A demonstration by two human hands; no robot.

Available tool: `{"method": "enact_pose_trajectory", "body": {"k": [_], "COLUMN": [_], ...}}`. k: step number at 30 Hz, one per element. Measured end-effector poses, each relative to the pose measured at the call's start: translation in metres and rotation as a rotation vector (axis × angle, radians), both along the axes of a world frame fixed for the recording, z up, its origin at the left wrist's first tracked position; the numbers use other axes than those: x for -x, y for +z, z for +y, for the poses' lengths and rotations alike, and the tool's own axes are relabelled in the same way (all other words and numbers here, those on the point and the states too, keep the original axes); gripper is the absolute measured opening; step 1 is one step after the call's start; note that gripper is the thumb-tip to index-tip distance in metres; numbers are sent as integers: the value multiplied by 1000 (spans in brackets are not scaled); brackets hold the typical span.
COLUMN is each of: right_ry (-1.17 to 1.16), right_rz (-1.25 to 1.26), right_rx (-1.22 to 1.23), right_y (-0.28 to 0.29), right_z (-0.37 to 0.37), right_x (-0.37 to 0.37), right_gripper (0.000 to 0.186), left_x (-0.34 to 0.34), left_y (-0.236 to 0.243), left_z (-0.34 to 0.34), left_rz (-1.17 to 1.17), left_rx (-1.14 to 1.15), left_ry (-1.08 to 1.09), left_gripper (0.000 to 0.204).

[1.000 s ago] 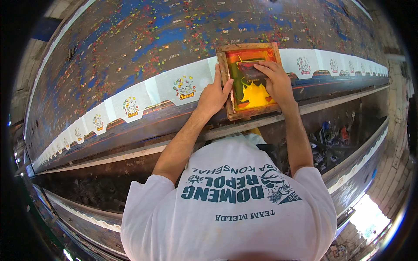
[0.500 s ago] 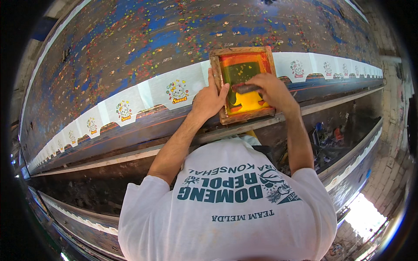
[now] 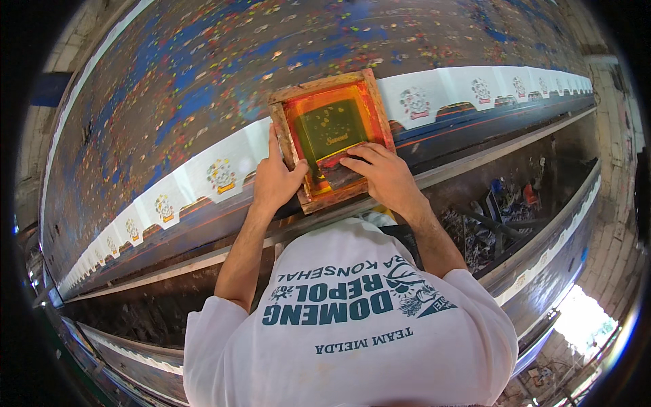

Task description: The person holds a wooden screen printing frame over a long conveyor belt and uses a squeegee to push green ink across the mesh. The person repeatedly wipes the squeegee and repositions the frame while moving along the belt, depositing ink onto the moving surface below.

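A wooden-framed printing screen (image 3: 378,115), with an olive stencil and orange and yellow ink, lies tilted over white sheets on a long board. My left hand (image 3: 277,180) grips its left side, index finger along the outside and thumb at the inner edge. My right hand (image 3: 388,175) is closed on a dark squeegee (image 3: 339,176) low inside the screen, its yellow-inked edge across the stencil. Printed white sheets (image 3: 221,176) with colourful round designs run in a row either side of the screen.
The long board (image 3: 190,68) is speckled with paint. A ledge (image 3: 495,142) runs along its near edge, above a dark gap holding debris (image 3: 508,203). Another board edged with white sheets (image 3: 518,285) lies lower right. Brick paving (image 3: 607,258) is at the far right.
My right hand has drawn the squeegee down the screen toward me, uncovering more of the stencil. The view has shifted, so the screen appears further left. My left hand stays on the frame.
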State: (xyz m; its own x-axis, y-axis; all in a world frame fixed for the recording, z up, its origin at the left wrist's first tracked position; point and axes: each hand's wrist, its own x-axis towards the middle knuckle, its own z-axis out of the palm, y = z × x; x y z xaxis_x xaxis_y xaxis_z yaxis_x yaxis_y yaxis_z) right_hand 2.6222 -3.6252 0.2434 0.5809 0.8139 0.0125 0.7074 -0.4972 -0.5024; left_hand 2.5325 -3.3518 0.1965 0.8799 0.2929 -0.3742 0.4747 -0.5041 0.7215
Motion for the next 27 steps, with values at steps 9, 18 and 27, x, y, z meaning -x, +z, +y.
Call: {"method": "enact_pose_trajectory", "body": {"k": [9,18,27], "right_ry": [-28,5,11], "right_rz": [-46,-62,-67], "right_rx": [58,11,-19], "right_y": [3,-4,-4], "right_z": [-129,-166,-164], "right_x": [-105,-123,-119], "right_gripper": [58,59,61], "left_x": [-104,-124,-124], "left_y": [-13,-27,-31], "left_z": [-133,-161,-159], "left_rz": [-80,-104,-228], "left_rx": [39,135,111], "left_ry": [8,38,6], "left_gripper": [118,116,112]}}
